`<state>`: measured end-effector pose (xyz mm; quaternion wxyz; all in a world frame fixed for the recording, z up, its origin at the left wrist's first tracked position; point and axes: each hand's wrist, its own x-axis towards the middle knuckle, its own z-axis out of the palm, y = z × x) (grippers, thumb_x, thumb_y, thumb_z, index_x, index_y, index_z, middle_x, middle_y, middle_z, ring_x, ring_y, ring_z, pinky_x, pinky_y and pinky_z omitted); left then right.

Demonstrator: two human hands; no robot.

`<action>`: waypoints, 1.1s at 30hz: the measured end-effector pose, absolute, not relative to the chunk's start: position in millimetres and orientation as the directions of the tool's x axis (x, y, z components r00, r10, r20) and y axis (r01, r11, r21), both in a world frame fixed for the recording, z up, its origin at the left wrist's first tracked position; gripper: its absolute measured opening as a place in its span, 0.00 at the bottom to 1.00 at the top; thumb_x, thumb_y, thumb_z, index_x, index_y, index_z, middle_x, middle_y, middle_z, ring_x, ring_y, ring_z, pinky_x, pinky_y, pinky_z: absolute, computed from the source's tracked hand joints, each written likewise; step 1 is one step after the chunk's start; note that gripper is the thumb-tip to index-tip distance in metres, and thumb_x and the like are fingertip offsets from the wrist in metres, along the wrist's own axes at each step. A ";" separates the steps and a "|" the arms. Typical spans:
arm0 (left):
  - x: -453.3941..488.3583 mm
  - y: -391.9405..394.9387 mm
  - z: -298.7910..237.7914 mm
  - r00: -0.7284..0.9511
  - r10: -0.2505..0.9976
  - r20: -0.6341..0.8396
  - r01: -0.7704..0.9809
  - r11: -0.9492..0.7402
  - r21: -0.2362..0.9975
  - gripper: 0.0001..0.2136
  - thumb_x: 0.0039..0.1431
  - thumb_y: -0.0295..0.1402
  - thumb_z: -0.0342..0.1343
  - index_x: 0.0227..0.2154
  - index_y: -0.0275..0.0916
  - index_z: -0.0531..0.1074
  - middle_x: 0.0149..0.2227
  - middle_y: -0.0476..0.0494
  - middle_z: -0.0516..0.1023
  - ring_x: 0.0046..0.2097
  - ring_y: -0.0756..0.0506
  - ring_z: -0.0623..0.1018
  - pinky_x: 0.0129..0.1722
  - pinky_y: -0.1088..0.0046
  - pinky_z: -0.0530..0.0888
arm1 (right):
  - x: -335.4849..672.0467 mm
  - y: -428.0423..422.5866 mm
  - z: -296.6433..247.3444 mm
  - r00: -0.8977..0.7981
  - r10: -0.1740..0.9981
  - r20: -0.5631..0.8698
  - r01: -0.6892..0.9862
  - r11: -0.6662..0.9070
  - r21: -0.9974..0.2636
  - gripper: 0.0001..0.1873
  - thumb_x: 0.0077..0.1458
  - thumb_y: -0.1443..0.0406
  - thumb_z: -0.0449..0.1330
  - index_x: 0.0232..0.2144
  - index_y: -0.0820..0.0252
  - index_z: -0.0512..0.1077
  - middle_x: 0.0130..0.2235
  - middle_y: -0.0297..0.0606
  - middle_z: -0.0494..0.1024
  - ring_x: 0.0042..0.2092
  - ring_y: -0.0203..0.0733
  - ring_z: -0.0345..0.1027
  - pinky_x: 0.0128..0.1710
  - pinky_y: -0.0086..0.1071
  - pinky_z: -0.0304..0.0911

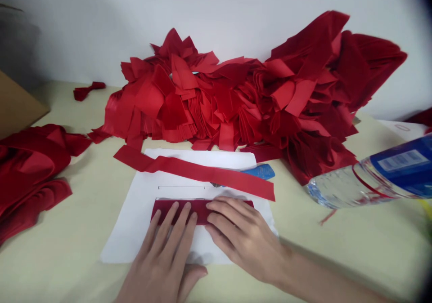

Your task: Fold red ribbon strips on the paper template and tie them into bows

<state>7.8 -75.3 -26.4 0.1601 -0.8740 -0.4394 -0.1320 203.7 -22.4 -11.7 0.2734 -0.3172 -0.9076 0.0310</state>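
Note:
A dark red folded fabric strip (pixel 200 212) lies along a drawn line on a sheet of white paper (pixel 126 231). My left hand (pixel 165 253) rests flat on its left half, fingers outstretched and slightly apart, thumb off to the side. On the right half lies my right hand (pixel 243 235), its fingers bent a little and pointing left, thumb hidden underneath. Both hands press on the fabric without grasping it. Just beyond them, a longer red strip (pixel 192 170) slants across the paper and partly covers a blue-handled tool (pixel 261 171), whose kind I cannot make out.
A big heap of red fabric strips (pixel 216 96) stretches along the wall. More red fabric (pixel 40 159) lies at the left, near a brown cardboard box (pixel 16 103). A small red bow-shaped piece (pixel 88 90) sits behind. A plastic water bottle (pixel 374 177) lies at the right.

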 end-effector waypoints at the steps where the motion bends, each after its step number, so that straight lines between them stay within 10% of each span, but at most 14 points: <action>1: 7.7 -75.2 -26.0 0.578 0.726 0.373 0.811 -0.563 -0.160 0.28 0.61 0.48 0.46 0.53 0.28 0.65 0.55 0.33 0.69 0.56 0.34 0.68 0.51 0.56 0.66 | 203.6 -22.6 -12.0 -0.652 0.594 0.471 0.560 0.796 -0.229 0.08 0.58 0.69 0.55 0.34 0.66 0.74 0.40 0.43 0.77 0.45 0.44 0.69 0.49 0.40 0.67; 17: 7.6 -74.8 -25.4 0.618 0.706 0.345 0.781 -0.600 -0.171 0.23 0.60 0.44 0.48 0.54 0.37 0.67 0.57 0.42 0.68 0.58 0.32 0.64 0.54 0.55 0.62 | 207.4 -24.0 -12.9 -0.704 0.543 0.457 0.538 0.828 -0.157 0.12 0.61 0.69 0.51 0.33 0.66 0.74 0.41 0.46 0.77 0.45 0.45 0.71 0.48 0.41 0.68; 33: 4.7 -77.7 -29.8 0.608 0.722 0.331 0.786 -0.606 -0.123 0.24 0.60 0.42 0.49 0.55 0.31 0.64 0.60 0.39 0.64 0.61 0.31 0.59 0.58 0.53 0.57 | 214.9 -22.4 -1.9 -0.574 0.700 0.425 0.595 0.713 -0.371 0.06 0.54 0.68 0.57 0.36 0.61 0.72 0.39 0.40 0.77 0.45 0.44 0.69 0.45 0.40 0.68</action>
